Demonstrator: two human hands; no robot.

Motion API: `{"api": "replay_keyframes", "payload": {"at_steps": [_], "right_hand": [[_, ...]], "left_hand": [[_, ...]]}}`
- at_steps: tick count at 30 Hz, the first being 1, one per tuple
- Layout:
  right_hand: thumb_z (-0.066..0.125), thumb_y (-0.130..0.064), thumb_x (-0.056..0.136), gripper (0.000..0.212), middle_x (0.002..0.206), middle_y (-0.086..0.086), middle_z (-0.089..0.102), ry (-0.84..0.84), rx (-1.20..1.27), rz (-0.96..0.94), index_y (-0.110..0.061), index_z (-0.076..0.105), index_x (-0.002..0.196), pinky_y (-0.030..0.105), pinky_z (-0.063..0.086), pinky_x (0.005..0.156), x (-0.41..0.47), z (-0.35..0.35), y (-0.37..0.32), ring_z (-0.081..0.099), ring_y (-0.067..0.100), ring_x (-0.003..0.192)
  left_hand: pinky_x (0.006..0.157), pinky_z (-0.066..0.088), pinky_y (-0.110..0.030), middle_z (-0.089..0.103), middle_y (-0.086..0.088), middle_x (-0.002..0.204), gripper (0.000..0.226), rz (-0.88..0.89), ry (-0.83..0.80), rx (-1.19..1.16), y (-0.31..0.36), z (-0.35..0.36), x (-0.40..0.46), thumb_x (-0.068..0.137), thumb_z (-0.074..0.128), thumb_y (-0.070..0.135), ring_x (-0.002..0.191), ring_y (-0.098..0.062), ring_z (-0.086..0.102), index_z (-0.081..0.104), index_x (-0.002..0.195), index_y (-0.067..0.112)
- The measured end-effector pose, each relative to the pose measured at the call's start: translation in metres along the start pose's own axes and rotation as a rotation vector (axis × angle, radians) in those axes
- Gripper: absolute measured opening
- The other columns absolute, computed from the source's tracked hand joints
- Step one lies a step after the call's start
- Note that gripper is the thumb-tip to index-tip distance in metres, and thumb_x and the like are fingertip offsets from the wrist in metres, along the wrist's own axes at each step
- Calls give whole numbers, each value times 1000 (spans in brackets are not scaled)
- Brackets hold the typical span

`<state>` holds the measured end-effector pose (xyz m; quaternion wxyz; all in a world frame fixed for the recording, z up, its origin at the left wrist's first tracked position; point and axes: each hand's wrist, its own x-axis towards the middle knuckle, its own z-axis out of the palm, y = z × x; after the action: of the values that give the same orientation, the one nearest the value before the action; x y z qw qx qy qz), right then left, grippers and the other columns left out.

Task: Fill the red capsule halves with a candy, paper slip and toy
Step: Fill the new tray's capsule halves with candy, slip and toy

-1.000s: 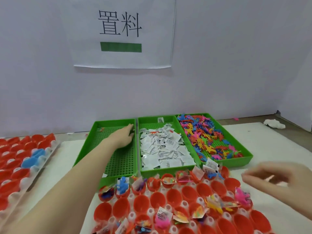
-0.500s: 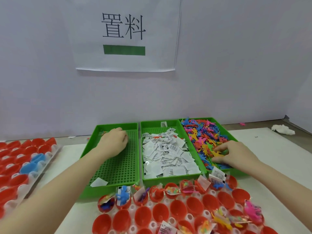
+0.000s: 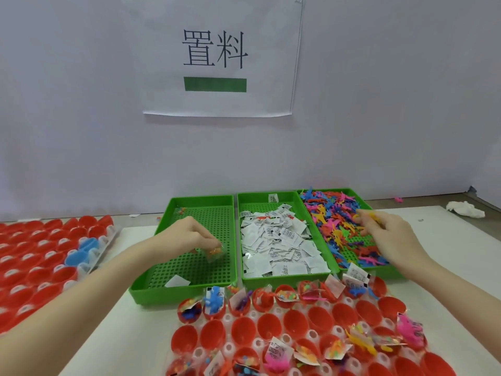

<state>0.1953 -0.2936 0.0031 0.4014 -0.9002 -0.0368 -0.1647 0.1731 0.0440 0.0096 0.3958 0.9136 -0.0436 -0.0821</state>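
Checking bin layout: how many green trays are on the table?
3, side by side at the wall. Left tray, nearly bare, under the left hand; middle tray holds paper slips; right tray holds toys, under the right hand. None seem hidden.

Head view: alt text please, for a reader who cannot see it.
Left hand pinches a candy packet over the left green tray; right hand picks among toys in the right tray. Paper slips fill the middle tray; red capsule halves sit in front.
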Motion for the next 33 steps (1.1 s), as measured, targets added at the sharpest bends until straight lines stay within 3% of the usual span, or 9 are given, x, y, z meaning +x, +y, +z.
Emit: {"api": "replay_keyframes", "payload": {"at_steps": [3, 6, 9, 12, 15, 20, 24, 28, 33], "right_hand": [[39, -15, 98, 34, 85, -5, 49, -42, 13, -43, -9, 52, 129, 26, 38, 79, -2, 10, -14, 48, 17, 84], [36, -4, 95, 33, 70, 5, 55, -133, 103, -46, -14, 60, 115, 16, 39, 52, -3, 24, -34, 45, 15, 58], [37, -15, 94, 28, 88, 3, 65, -294, -185, -127, -21, 62, 104, 28, 42, 63, -2, 40, -47, 53, 17, 66], [50, -38, 88, 33, 99, 2, 68, -463, -501, -145, -16, 63, 109, 26, 38, 58, -3, 53, -52, 61, 20, 83], [62, -53, 75, 54, 87, 2, 68, -469, -680, -155, -13, 63, 111, 25, 35, 53, -5, 62, -53, 63, 19, 79], [64, -39, 81, 18, 62, -12, 60, -307, -565, -160, -26, 74, 87, 20, 22, 42, -8, 61, -53, 44, 5, 51], [51, -34, 90, 22, 95, -7, 69, -208, -535, -244, -26, 71, 94, 22, 29, 49, -14, 56, -49, 56, 13, 75], [42, -30, 95, 26, 82, -4, 66, -89, -479, -287, -19, 66, 95, 25, 29, 51, -16, 45, -53, 53, 15, 70], [57, -31, 88, 19, 56, -12, 47, -182, -142, -176, -15, 66, 82, 27, 38, 63, -16, 29, -64, 45, 8, 56]], "left_hand": [[58, 44, -13, 72, 7, 76, 13, 39, 185, 69, 0, 2, -10, 86, 63, 15, 65, -3, 62, 75, 81, 14], [60, 49, -21, 66, 3, 70, 18, 91, 459, -24, 5, 3, -23, 90, 57, 12, 60, -12, 61, 69, 78, 15], [51, 43, -20, 59, -4, 68, 22, 114, 586, -281, 14, 6, -41, 92, 49, 9, 49, -14, 53, 63, 75, 15], [44, 39, -19, 51, 4, 54, 22, 132, 603, -454, 24, 17, -67, 92, 48, 7, 42, -9, 47, 63, 76, 11], [46, 39, -16, 52, 6, 53, 19, 198, 586, -554, 36, 30, -95, 89, 52, 12, 45, -8, 46, 68, 79, 14], [45, 44, -13, 68, -1, 63, 15, 213, 650, -738, 52, 47, -128, 69, 62, 26, 44, -5, 50, 72, 80, 21], [42, 42, -15, 68, -8, 64, 23, 168, 658, -777, 54, 59, -135, 58, 67, 31, 43, -9, 50, 73, 73, 14], [41, 38, -14, 60, -3, 52, 24, 144, 639, -753, 59, 61, -135, 62, 65, 34, 40, -7, 44, 72, 65, 11], [43, 37, -13, 51, 3, 50, 21, 98, 576, -764, 64, 62, -136, 76, 60, 31, 42, -4, 42, 73, 69, 17]]}}
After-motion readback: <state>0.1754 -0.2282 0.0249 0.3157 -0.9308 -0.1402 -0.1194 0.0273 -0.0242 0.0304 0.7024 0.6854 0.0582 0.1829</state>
